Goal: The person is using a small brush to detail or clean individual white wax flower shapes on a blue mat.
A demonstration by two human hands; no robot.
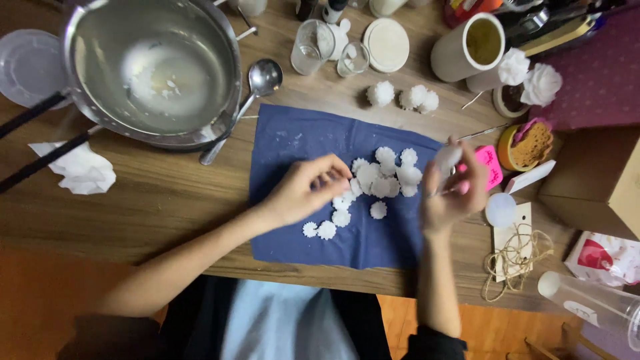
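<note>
Head view, looking down on a wooden tabletop [167, 200]. Top left, a big metal bowl [153, 67] with a film of pale, half-melted white stuff at the bottom; a spoon [257, 87] lying against its rim. Further right, two small clear glasses [310, 47], a white lid [387, 43], and a white cup [470, 47] holding a yellowish-green liquid. At centre, a blue cloth [293, 227] strewn with small white flower-shaped pieces [383, 177]; three more sitting off the cloth, above it. Left hand [303, 190] reaching in over the cloth, palm down, fingers curled and pinched narrow at the edge of the pile, touching pieces there; whether one is actually gripped, hard to tell. Right hand [453, 190] raised at the cloth's right edge, wrist upright, fingers closed round a whitish rounded piece [447, 159], blurred. Behind that hand, a pink block [492, 167], partly covered. Crumpled tissue [80, 170] at left, twine [517, 257] at right. Cardboard box [600, 183] cut off by the right edge.
</note>
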